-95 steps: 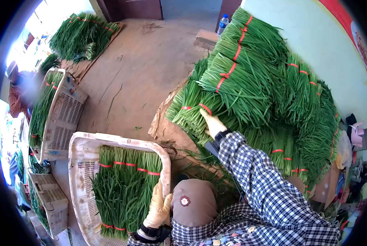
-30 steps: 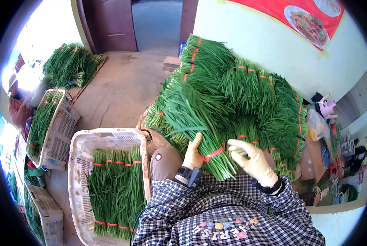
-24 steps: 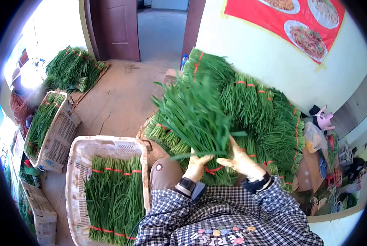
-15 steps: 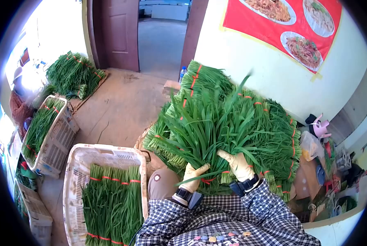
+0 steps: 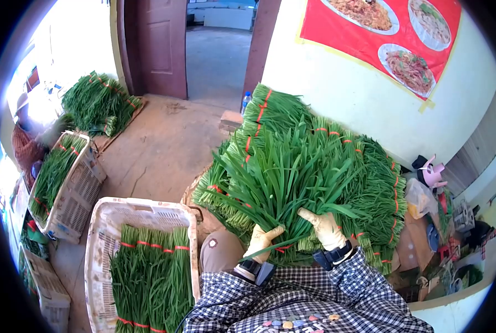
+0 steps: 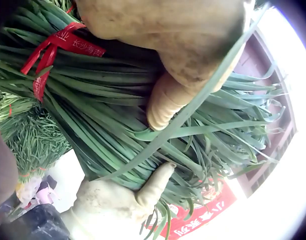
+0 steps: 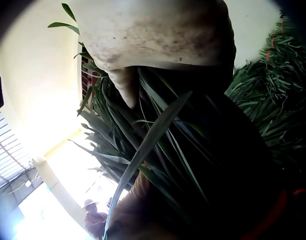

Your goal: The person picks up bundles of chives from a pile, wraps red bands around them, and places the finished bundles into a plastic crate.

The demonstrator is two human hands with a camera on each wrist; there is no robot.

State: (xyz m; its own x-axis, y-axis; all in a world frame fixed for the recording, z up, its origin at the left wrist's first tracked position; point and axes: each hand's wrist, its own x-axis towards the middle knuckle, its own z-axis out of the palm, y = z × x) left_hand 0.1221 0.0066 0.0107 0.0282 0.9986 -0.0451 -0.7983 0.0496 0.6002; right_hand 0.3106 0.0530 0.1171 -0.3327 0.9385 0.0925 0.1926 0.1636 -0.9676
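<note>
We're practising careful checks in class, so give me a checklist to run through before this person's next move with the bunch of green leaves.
1. Both hands on the bunch: ok, left hand and right hand grip it from either side.
2. Red tie round it: ok, knotted.
3. No stray leaves: not ok, a long leaf crosses in front of the fingers in the left wrist view.
4. Cut ends level: cannot tell, they are hidden.
5. Crate within reach: ok, it seems so, beside the knee.
6. Crate's depth enough for another layer: cannot tell.
</note>
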